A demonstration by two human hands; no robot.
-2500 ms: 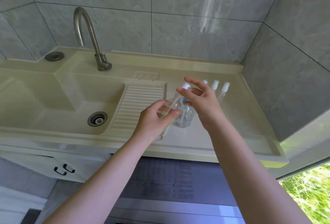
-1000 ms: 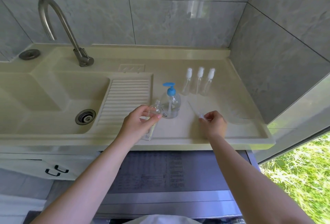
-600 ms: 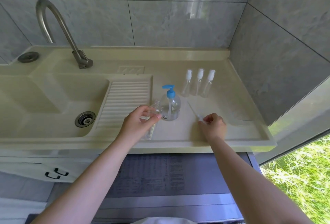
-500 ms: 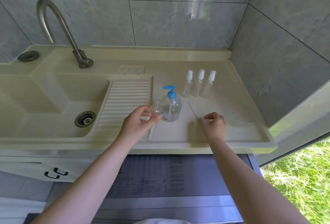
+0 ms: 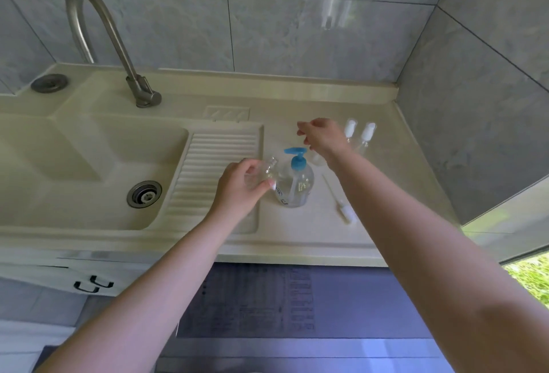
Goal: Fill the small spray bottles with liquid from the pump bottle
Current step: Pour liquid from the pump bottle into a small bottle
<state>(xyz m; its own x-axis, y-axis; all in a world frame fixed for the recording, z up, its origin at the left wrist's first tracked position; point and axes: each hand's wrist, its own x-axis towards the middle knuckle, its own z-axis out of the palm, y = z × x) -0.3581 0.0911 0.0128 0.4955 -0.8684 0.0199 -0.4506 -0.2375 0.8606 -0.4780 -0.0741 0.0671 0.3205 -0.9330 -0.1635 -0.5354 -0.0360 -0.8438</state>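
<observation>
A clear pump bottle [image 5: 295,187] with a blue pump head stands on the cream counter [image 5: 300,230]. My left hand [image 5: 240,187] grips an uncapped clear small spray bottle [image 5: 264,172], tilted with its open neck beside the pump spout. My right hand [image 5: 322,136] hovers above and behind the pump head, fingers loosely bent and holding nothing. A white spray cap with its thin tube [image 5: 341,206] lies on the counter right of the pump bottle. Capped small spray bottles [image 5: 364,136] stand at the back right, partly hidden by my right hand.
The sink basin [image 5: 89,170] with a metal drain [image 5: 144,194] lies to the left, next to a ribbed washboard slope [image 5: 212,170]. A curved steel faucet [image 5: 110,42] rises behind it. Grey tiled walls [image 5: 475,99] close the back and right side.
My right hand let go of the spray cap, which now lies on the counter, and rose to above the pump head. My left hand still holds the open small bottle.
</observation>
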